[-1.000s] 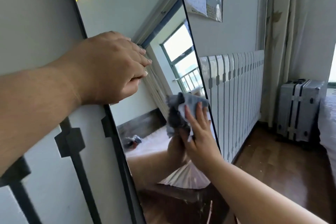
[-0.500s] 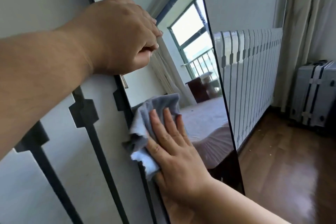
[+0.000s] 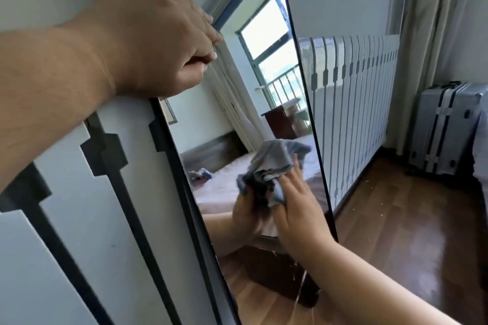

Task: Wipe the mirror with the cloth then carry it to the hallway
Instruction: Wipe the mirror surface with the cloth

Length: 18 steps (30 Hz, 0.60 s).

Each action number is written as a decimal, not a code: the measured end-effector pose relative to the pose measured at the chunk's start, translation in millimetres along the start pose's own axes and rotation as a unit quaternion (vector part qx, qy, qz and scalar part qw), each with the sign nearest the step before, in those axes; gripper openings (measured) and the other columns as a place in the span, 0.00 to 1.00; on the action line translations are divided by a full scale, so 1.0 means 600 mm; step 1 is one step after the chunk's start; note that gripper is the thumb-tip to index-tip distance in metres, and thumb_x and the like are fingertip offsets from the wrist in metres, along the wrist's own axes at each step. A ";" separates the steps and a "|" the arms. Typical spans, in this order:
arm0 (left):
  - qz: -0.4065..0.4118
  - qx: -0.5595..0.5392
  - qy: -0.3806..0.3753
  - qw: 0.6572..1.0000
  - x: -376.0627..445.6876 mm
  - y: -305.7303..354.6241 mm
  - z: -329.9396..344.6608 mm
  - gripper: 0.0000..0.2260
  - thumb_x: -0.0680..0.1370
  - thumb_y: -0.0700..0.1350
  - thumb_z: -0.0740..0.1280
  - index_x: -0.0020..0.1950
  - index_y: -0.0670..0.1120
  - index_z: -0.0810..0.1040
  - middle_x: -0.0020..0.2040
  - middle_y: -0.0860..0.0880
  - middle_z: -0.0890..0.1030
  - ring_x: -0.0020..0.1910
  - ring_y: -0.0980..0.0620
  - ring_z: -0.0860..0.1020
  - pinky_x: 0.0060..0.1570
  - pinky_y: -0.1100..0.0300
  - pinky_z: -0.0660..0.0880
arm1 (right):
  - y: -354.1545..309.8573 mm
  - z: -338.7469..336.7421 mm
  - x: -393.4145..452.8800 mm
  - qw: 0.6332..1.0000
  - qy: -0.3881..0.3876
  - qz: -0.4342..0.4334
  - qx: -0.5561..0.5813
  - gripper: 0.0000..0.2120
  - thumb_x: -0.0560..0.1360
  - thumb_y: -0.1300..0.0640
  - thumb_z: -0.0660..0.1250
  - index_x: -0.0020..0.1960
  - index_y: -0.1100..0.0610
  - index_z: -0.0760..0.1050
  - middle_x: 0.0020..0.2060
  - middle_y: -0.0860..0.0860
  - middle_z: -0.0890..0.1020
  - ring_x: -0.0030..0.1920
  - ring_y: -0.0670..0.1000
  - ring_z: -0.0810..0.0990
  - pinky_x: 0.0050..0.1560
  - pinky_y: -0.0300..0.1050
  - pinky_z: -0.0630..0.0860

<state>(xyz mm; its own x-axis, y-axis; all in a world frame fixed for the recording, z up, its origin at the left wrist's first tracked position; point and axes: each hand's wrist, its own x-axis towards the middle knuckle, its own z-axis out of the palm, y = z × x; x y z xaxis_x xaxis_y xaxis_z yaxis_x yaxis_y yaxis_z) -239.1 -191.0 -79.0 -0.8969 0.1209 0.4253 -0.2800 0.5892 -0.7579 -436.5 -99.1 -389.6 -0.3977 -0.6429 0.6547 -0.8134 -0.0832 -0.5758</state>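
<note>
Wall (image 3: 356, 10) w/ white slatted radiator cover (image 3: 351, 103) runs back right; cover continues behind and to the left of the mirror, partly hidden by arm.
Mirror (image 3: 264, 103), tall, dark-framed, leans tilted against that cover; top and bottom edges cut off by frame. Glass reflects window, bed, floor.
Wood floor (image 3: 401, 219) open to the right of mirror's right edge, w/ small light specks near the cover's base.
Grey suitcase (image 3: 446, 124) upright at far right, apart from mirror, right side cut off. Curtain (image 3: 433, 21) hangs above it.
Left hand (image 3: 158, 37) grip: fingers curled over mirror's left frame edge, upper part; fingertips hidden behind own knuckles.
Right hand (image 3: 298, 208) grip: fingers fairly straight, pressing the cloth (image 3: 272, 166) onto glass near the right edge, lower half.
Cloth grey-blue, bunched; its far side merges w/ its own reflection, hard to separate.
</note>
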 end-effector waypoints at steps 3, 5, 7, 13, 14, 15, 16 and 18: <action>-0.005 -0.002 -0.002 1.000 0.000 0.002 -0.001 0.21 0.80 0.51 0.63 0.61 0.44 0.92 0.71 0.44 0.87 0.75 0.38 0.82 0.74 0.31 0.73 | -0.019 0.005 0.012 0.999 0.016 -0.015 0.050 0.30 0.85 0.49 0.56 0.85 0.36 0.59 0.86 0.33 0.50 0.87 0.40 0.44 0.86 0.48 0.48; -0.004 -0.001 -0.006 1.000 0.000 0.003 -0.002 0.21 0.80 0.51 0.63 0.61 0.43 0.91 0.70 0.43 0.87 0.75 0.37 0.82 0.74 0.31 0.73 | -0.019 -0.002 0.033 0.994 0.033 0.050 0.095 0.28 0.88 0.52 0.58 0.85 0.35 0.58 0.86 0.33 0.51 0.86 0.38 0.43 0.87 0.53 0.50; -0.004 0.001 -0.009 1.000 0.001 0.003 -0.002 0.22 0.80 0.51 0.63 0.62 0.43 0.91 0.71 0.43 0.87 0.75 0.37 0.82 0.74 0.31 0.73 | -0.017 -0.008 0.043 0.993 0.037 0.069 0.086 0.28 0.88 0.53 0.58 0.85 0.36 0.59 0.87 0.35 0.52 0.86 0.38 0.43 0.87 0.54 0.51; -0.005 -0.002 -0.002 1.000 0.001 0.001 0.000 0.21 0.80 0.51 0.63 0.60 0.43 0.92 0.70 0.43 0.88 0.75 0.37 0.82 0.74 0.30 0.73 | -0.020 0.013 -0.002 0.998 0.012 -0.067 0.016 0.30 0.83 0.50 0.57 0.85 0.39 0.60 0.88 0.40 0.54 0.88 0.46 0.45 0.85 0.53 0.50; -0.005 -0.001 -0.001 1.000 0.001 0.001 0.001 0.21 0.80 0.51 0.63 0.60 0.43 0.92 0.70 0.43 0.88 0.75 0.37 0.82 0.74 0.30 0.73 | -0.018 0.014 0.003 0.998 0.019 -0.048 0.037 0.30 0.84 0.50 0.56 0.85 0.39 0.59 0.88 0.39 0.54 0.88 0.45 0.46 0.86 0.53 0.50; -0.004 0.000 -0.002 1.000 0.000 0.001 0.001 0.21 0.80 0.51 0.63 0.60 0.43 0.92 0.70 0.43 0.88 0.75 0.37 0.82 0.74 0.30 0.73 | -0.016 0.012 0.012 0.997 0.033 -0.007 0.069 0.29 0.85 0.49 0.56 0.85 0.39 0.59 0.87 0.38 0.53 0.87 0.44 0.46 0.86 0.54 0.50; -0.003 0.001 -0.003 1.000 0.000 0.001 0.002 0.21 0.80 0.51 0.62 0.60 0.43 0.92 0.70 0.43 0.88 0.75 0.37 0.82 0.74 0.30 0.73 | -0.016 0.009 0.023 0.993 0.047 0.040 0.101 0.28 0.85 0.49 0.56 0.85 0.39 0.59 0.87 0.38 0.53 0.87 0.43 0.46 0.87 0.55 0.51; -0.001 0.001 -0.004 1.000 0.000 0.001 0.003 0.22 0.80 0.51 0.61 0.60 0.43 0.91 0.70 0.43 0.87 0.75 0.38 0.82 0.75 0.31 0.73 | -0.016 0.001 0.038 0.986 0.063 0.092 0.123 0.26 0.85 0.47 0.55 0.83 0.39 0.63 0.87 0.40 0.56 0.88 0.45 0.49 0.86 0.59 0.55</action>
<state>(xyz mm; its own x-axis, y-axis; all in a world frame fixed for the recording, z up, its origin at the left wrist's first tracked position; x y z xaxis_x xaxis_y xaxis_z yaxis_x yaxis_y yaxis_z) -240.0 -192.0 -80.1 -0.8987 0.1134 0.4236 -0.2830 0.5878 -0.7579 -437.6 -113.7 -369.3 -0.5903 -0.5662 0.5753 -0.6013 -0.1671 -0.7814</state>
